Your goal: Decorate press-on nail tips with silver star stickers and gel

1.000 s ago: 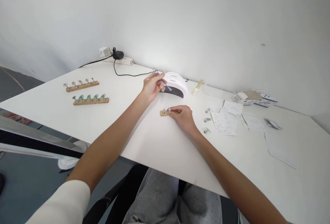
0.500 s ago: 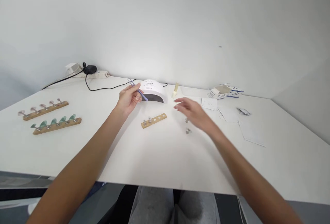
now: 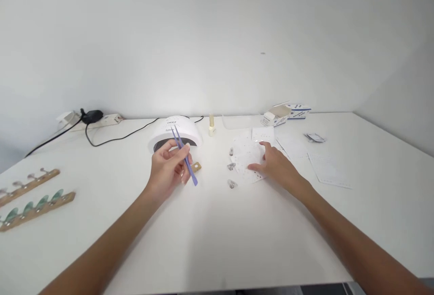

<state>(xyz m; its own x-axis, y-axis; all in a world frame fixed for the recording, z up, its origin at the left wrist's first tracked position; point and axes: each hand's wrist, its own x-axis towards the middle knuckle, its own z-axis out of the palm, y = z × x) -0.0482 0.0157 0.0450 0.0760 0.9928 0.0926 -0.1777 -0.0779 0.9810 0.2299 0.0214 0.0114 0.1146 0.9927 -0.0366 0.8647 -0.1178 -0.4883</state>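
Note:
My left hand [image 3: 169, 168] is closed around purple tweezers [image 3: 185, 155], held over a small wooden strip [image 3: 195, 167] whose end shows past my fingers. My right hand [image 3: 276, 164] rests with fingers spread flat on a white dotted sheet [image 3: 247, 152]. Three small metal nail holders [image 3: 231, 167] lie on the table just left of that sheet. A white nail lamp [image 3: 176, 137] stands right behind my left hand.
A small yellowish bottle [image 3: 211, 125] stands beside the lamp. Small boxes [image 3: 285, 112] and loose papers [image 3: 328, 168] lie at the right. Two wooden strips with nail tips [image 3: 32, 204] sit at the far left. A power strip and black cable [image 3: 101, 121] run along the wall.
My right hand has left the wooden strip and moved right onto the dotted sheet. My left hand has come down with the tweezers over the strip. The view has swung right.

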